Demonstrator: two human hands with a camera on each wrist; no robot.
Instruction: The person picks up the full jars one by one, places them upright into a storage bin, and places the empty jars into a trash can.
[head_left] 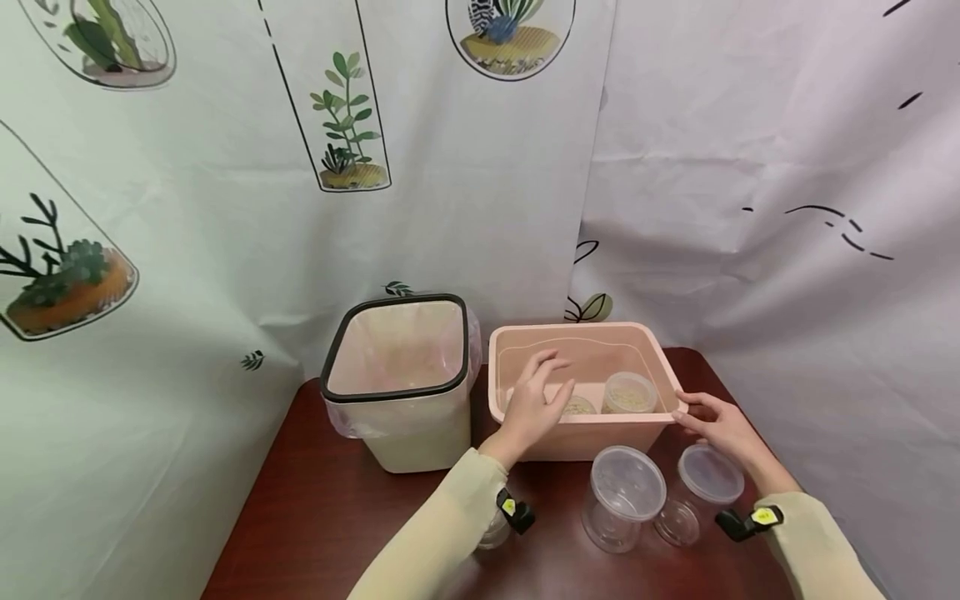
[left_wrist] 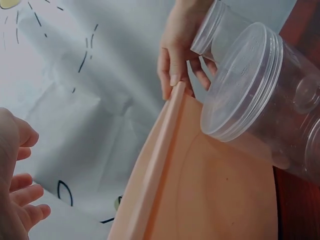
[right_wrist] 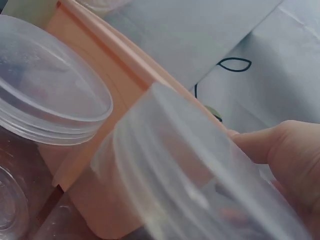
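Partly hidden behind the left hand (head_left: 534, 404), spread loosely over the pink bin (head_left: 585, 433): one grain-filled jar (head_left: 579, 407), beside a second (head_left: 630, 392). Right hand (head_left: 716, 421) gripping the bin's corner rim. Nearby, two clear lidded jars (head_left: 624, 497), a lined wastebasket (head_left: 397, 379); dark red table (head_left: 315, 517), plant-print curtains (head_left: 225, 167).

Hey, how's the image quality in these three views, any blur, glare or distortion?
Head view: evenly lit, sharp, wide-angle bending at the edges, soft sheen on the dark table. Left wrist view: the pink bin and lidded clear jar are fairly sharp, the left hand at the edge is soft. Right wrist view: a clear jar very close is badly out of focus.
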